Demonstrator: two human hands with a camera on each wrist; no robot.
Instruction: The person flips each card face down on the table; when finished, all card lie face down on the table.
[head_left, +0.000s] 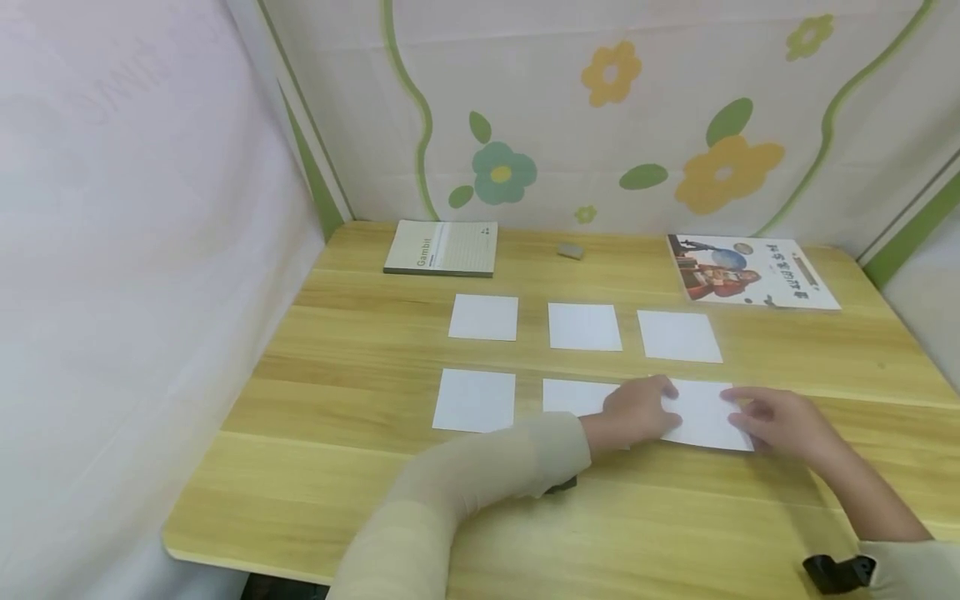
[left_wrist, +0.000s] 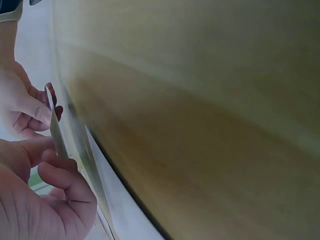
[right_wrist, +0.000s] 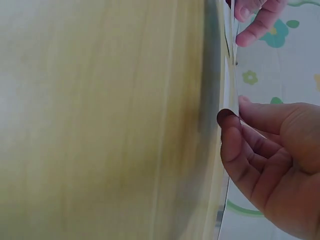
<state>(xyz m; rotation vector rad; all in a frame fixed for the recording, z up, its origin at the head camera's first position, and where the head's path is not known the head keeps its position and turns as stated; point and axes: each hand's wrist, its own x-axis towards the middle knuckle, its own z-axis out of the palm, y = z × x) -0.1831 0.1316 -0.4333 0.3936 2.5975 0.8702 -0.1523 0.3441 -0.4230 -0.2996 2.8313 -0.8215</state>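
Note:
Between both hands a white paper square (head_left: 702, 417) is held slightly above the wooden table at the front right. My left hand (head_left: 636, 410) pinches its left edge, thumb and fingers on either side. The right edge is pinched by my right hand (head_left: 783, 425). In the left wrist view the paper (left_wrist: 57, 132) appears nearly edge-on, gripped by the left hand (left_wrist: 50, 200) and the right hand (left_wrist: 27, 107). The left hand and wrist partly cover a second white square (head_left: 573, 397). In the right wrist view, the right hand (right_wrist: 280, 160) pinches with thumb and fingertips.
Another white square (head_left: 474, 401) lies at the front left of the table (head_left: 300, 475). Behind are three more squares in a row, including a middle one (head_left: 585, 326). A notebook (head_left: 442, 248), a small grey piece (head_left: 571, 251) and a picture book (head_left: 753, 272) lie along the back.

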